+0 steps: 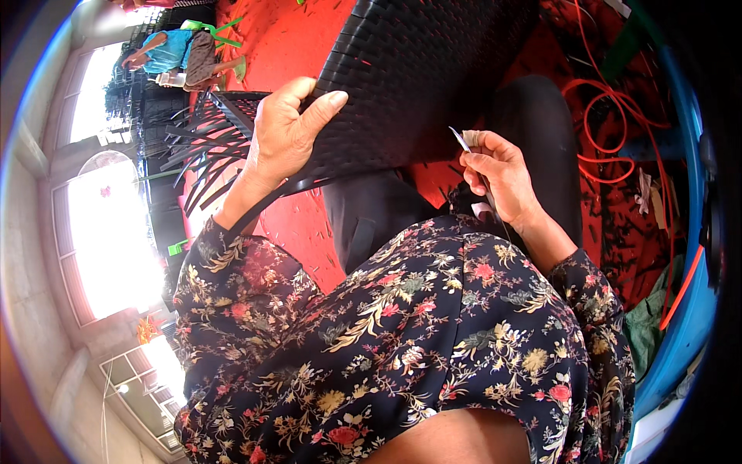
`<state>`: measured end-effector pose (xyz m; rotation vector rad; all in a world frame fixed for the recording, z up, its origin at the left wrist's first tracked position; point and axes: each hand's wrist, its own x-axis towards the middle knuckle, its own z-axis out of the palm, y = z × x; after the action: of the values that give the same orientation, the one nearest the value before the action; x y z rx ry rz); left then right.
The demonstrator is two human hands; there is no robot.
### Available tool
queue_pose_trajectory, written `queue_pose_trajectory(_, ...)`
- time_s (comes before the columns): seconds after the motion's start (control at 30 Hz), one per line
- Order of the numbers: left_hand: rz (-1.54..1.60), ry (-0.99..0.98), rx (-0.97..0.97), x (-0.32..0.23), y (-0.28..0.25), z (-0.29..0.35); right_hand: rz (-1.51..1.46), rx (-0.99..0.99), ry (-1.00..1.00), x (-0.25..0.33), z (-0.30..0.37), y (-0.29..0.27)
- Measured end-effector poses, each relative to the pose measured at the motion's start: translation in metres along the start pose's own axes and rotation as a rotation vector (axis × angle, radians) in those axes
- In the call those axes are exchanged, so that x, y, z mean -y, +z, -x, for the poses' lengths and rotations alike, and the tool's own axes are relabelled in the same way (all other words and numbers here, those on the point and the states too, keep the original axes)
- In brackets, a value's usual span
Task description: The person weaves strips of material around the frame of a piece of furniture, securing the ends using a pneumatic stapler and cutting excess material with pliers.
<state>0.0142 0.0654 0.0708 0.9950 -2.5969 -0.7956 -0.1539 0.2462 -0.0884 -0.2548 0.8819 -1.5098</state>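
A black piece of woven plastic strip work (417,85) stands in front of me, leaning over my legs. My left hand (290,131) is closed on its left edge, thumb on the face nearer me. Loose black strip ends (205,158) fan out beyond my left wrist. To the right of the weave, and apart from it, my right hand (501,172) grips a slim tool (461,141) with a pale, pointed tip, directed up and left. A light wrap covers a fingertip of that hand. The tool's lower part is largely hidden by my fingers.
An orange-red hose (610,158) lies coiled at the right, near a blue curved rim (680,309). Black scraps litter the red floor (301,232). Another person (182,54) in a blue top sits at the far left, beside a green stool (224,31).
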Motion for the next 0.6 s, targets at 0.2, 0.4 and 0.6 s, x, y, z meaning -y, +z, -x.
queue_pose_trajectory(0.2,-0.120,0.157,-0.075,-0.004,0.004,0.001,0.001,-0.010,-0.006,0.001,0.001,0.000)
queue_pose_trajectory(0.4,-0.117,0.048,-0.033,-0.002,0.000,0.001,-0.002,0.005,-0.005,-0.001,0.000,-0.001)
queue_pose_trajectory(0.6,-0.071,0.013,-0.047,-0.008,0.002,-0.001,0.001,0.026,-0.007,-0.004,-0.002,-0.003)
